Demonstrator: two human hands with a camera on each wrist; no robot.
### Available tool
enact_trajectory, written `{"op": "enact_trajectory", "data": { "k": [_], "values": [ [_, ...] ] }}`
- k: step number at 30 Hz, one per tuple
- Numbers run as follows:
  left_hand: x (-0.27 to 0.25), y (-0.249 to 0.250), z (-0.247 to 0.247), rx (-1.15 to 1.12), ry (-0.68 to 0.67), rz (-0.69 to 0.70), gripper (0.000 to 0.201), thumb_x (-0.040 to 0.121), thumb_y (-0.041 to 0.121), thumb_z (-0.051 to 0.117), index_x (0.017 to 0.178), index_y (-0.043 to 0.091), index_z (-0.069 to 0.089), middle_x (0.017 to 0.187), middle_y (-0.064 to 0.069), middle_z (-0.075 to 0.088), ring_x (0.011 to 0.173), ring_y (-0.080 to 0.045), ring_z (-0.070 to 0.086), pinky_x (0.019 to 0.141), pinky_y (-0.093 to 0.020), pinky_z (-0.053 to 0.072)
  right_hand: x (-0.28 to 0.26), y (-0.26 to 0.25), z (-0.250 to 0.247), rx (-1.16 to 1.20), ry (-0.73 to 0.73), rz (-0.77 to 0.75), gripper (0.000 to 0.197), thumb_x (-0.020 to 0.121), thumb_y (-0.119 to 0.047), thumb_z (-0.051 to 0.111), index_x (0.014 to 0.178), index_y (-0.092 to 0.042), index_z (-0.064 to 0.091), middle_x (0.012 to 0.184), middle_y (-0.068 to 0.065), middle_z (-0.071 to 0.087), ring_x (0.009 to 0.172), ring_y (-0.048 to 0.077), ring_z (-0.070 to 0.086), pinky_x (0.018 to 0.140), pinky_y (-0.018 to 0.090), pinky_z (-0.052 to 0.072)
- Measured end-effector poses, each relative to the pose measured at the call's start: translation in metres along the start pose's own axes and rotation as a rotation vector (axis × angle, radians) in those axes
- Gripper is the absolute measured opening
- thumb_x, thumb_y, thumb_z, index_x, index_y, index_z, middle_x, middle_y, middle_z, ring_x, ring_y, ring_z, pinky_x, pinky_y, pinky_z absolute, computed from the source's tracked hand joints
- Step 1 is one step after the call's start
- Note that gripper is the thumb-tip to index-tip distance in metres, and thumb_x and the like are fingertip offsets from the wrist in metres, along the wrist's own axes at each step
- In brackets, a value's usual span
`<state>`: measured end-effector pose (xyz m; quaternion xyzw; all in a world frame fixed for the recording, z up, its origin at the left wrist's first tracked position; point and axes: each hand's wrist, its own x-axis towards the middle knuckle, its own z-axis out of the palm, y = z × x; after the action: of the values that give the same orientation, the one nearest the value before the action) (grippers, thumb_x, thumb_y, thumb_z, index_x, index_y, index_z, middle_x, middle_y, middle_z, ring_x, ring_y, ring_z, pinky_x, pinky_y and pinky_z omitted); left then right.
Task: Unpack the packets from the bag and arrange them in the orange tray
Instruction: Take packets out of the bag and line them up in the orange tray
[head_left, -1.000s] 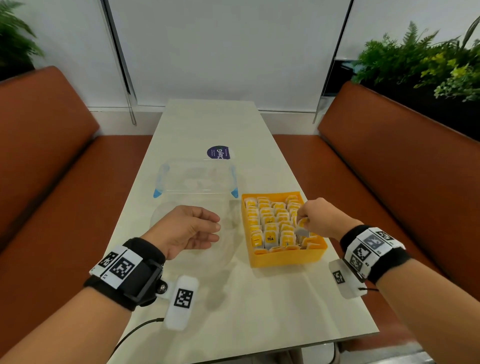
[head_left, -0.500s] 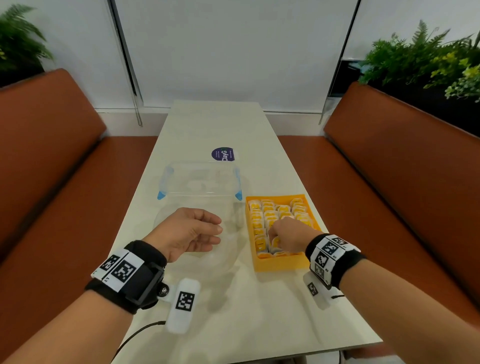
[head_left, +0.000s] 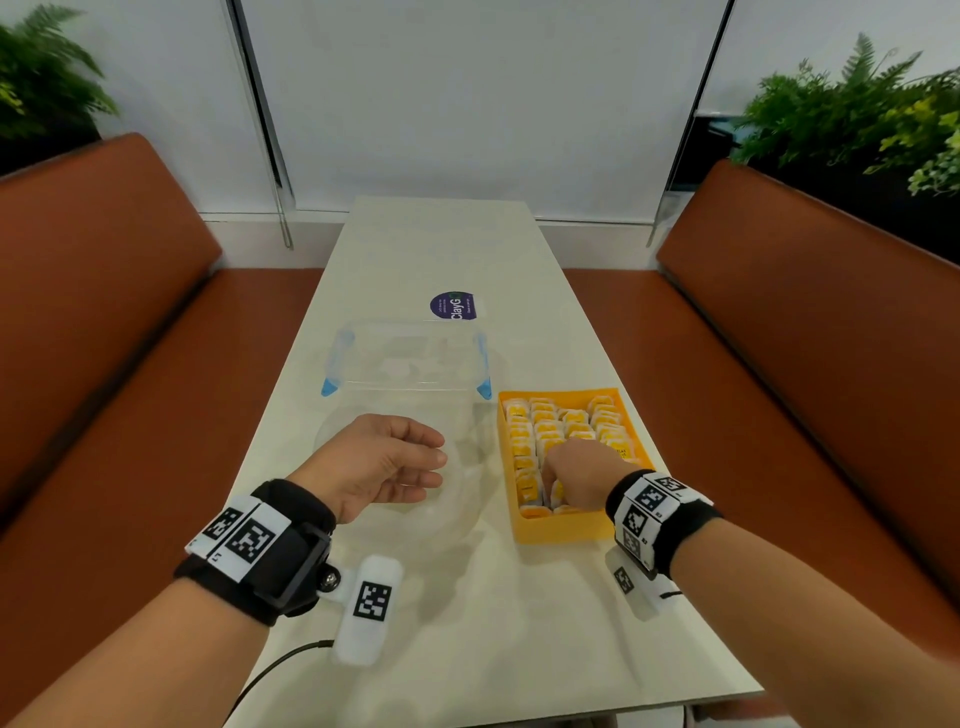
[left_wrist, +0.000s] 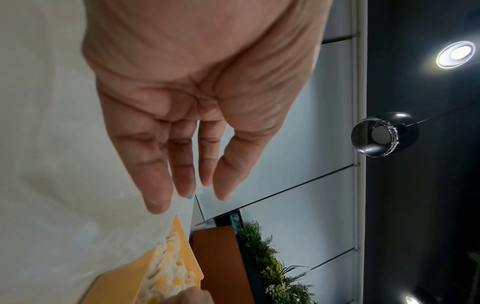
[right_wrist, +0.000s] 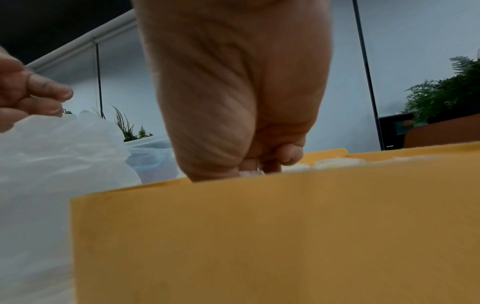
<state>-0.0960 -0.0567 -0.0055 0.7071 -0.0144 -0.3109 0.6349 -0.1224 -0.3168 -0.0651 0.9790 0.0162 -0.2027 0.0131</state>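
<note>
The orange tray (head_left: 563, 531) sits at the table's right side, packed with rows of yellow-and-white packets (head_left: 550, 427). My right hand (head_left: 560, 480) reaches down into the tray's near left part, fingers curled among the packets. In the right wrist view its thumb and fingers (right_wrist: 270, 162) pinch a white packet edge just behind the tray wall (right_wrist: 259, 236). The clear plastic bag (head_left: 452, 512) lies crumpled left of the tray. My left hand (head_left: 434, 462) hovers over the bag with relaxed fingers (left_wrist: 182, 174), holding nothing.
A clear lidded container with blue clips (head_left: 405, 358) stands behind the bag. A round purple sticker (head_left: 453, 305) lies further back. Brown benches (head_left: 104, 364) flank the narrow table, with plants at both back corners.
My right hand has moved from the tray's right side to its near left part and lowered among the packets. The left hand has stayed over the bag.
</note>
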Motion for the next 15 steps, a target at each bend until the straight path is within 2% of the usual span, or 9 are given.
{"op": "enact_trajectory", "data": {
  "k": [5, 10, 13, 15],
  "values": [
    [-0.0003, -0.0006, -0.0023, -0.008, 0.0, 0.0, 0.021, 0.079, 0.0, 0.072, 0.099, 0.006, 0.067, 0.085, -0.008, 0.07, 0.081, -0.025, 0.07, 0.062, -0.029, 0.056, 0.0021, -0.002, 0.0, 0.011, 0.051, 0.028, 0.031, 0.084, -0.002, 0.055, 0.101, -0.023, 0.069, 0.113, 0.005, 0.065, 0.101, 0.027, 0.062, 0.076, 0.034, 0.053],
    [-0.0002, -0.0025, -0.0031, -0.005, 0.004, -0.003, 0.022, 0.079, 0.0, 0.072, 0.1, 0.005, 0.067, 0.089, -0.01, 0.07, 0.082, -0.026, 0.07, 0.062, -0.029, 0.056, 0.0001, -0.0014, -0.0043, 0.017, 0.071, 0.047, 0.026, 0.085, -0.005, 0.057, 0.098, -0.024, 0.069, 0.112, 0.005, 0.063, 0.099, 0.027, 0.062, 0.071, 0.034, 0.05],
    [0.0001, -0.0016, -0.0044, -0.007, 0.003, -0.001, 0.022, 0.08, 0.0, 0.071, 0.1, 0.005, 0.067, 0.089, -0.01, 0.07, 0.082, -0.025, 0.07, 0.062, -0.029, 0.056, -0.0017, -0.0023, -0.0068, 0.04, -0.002, -0.003, 0.027, 0.082, -0.004, 0.058, 0.098, -0.021, 0.072, 0.11, 0.005, 0.066, 0.099, 0.028, 0.062, 0.075, 0.034, 0.052],
    [0.0003, -0.0002, -0.0039, -0.006, 0.0, 0.003, 0.021, 0.08, 0.0, 0.071, 0.1, 0.006, 0.067, 0.088, -0.009, 0.07, 0.082, -0.025, 0.07, 0.063, -0.029, 0.056, -0.0027, -0.0044, -0.0062, 0.037, -0.042, -0.028, 0.026, 0.081, -0.004, 0.06, 0.097, -0.019, 0.073, 0.105, 0.006, 0.069, 0.094, 0.029, 0.064, 0.072, 0.033, 0.052]
  ]
}}
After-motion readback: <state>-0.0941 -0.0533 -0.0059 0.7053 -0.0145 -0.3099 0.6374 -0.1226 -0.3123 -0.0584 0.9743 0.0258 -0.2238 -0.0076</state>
